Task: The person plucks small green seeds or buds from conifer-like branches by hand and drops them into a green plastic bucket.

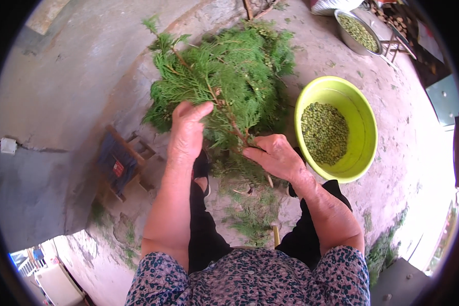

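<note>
Branch [233, 124]: evergreen, brown stem with feathery green sprays, held between both hands over the near side of a heap of similar greenery [260, 56] on the floor [311, 56]. Right hand [278, 158]: grip closed, thumb and fingers pinching the stem near its lower, barer end. Left hand [187, 125]: at the stem higher up, thumb extended, fingers partly lost behind foliage; cannot tell whether this grip is closed or only loosely touching.

Handling estimate: light for its length; woody stem fairly stiff, probably springy when bent; sprays soft, flexible, apt to tear or shed under a rough pull. Bark looks dry, so slipping seems unlikely. Best hold: bare wood near the thick end, where the right hand sits; holding by the outer tips would let the rest sag.

Surroundings: yellow-green tub [362, 117] near the right hand, part filled with small round green pods [324, 135]; metal bowl [348, 42] of similar pods farther off, upper right; low stool [125, 145] at left.
</note>
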Available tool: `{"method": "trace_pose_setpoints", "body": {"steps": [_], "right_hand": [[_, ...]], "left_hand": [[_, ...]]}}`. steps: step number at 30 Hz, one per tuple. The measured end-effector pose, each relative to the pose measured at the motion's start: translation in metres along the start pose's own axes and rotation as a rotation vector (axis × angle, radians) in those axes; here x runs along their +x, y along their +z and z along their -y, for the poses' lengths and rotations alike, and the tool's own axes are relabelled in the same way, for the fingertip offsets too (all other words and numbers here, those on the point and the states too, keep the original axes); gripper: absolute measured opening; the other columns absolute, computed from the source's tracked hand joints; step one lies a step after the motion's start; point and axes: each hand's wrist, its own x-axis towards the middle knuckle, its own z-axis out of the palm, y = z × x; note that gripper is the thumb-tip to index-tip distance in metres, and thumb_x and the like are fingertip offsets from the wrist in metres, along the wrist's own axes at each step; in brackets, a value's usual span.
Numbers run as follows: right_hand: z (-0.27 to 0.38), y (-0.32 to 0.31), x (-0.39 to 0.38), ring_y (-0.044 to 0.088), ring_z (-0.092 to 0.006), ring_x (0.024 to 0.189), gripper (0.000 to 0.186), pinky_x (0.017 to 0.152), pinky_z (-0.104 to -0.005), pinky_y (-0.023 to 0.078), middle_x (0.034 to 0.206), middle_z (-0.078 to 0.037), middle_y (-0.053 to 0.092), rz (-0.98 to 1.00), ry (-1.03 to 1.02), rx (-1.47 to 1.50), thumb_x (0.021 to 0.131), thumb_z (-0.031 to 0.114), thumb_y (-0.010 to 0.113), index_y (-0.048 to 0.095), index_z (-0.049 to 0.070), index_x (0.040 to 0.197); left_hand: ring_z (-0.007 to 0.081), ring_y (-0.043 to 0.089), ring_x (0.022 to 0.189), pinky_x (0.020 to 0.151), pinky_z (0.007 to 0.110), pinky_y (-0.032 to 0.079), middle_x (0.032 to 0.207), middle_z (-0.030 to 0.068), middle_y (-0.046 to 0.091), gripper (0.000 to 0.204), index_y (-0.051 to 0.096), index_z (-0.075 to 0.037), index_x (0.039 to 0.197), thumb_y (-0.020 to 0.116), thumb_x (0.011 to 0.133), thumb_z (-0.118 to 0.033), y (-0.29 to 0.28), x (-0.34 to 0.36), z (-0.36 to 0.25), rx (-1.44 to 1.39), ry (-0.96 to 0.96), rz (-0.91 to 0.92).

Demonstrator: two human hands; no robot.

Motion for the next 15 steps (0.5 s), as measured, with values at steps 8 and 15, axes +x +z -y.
{"method": "trace_pose_setpoints", "body": {"steps": [8,15], "right_hand": [[-0.013,-0.019,-0.023,0.056,-0.0168,0.058,0.033,0.058,-0.0298,0.046,0.068,-0.012,0.062,-0.189,0.488,0.423,0.077,0.024,0.062,0.062,-0.004,0.093],[-0.063,-0.110,-0.097,0.027,-0.0067,0.039,0.014,0.034,-0.0199,0.021,0.052,0.004,0.032,-0.875,0.744,0.958,0.081,0.021,0.061,0.053,0.009,0.078]], "left_hand": [[0.0137,0.055,0.083,0.076,0.030,0.044,0.095,0.0051,0.058,0.033,0.053,-0.002,0.111,0.061,0.080,-0.013,0.012,-0.009,-0.009,0.137,-0.094,-0.065],[0.0141,0.060,0.081,0.071,0.024,0.046,0.097,0.0100,0.062,0.025,0.055,-0.002,0.107,0.056,0.084,-0.011,-0.005,-0.015,-0.017,0.123,-0.106,0.007]]}}
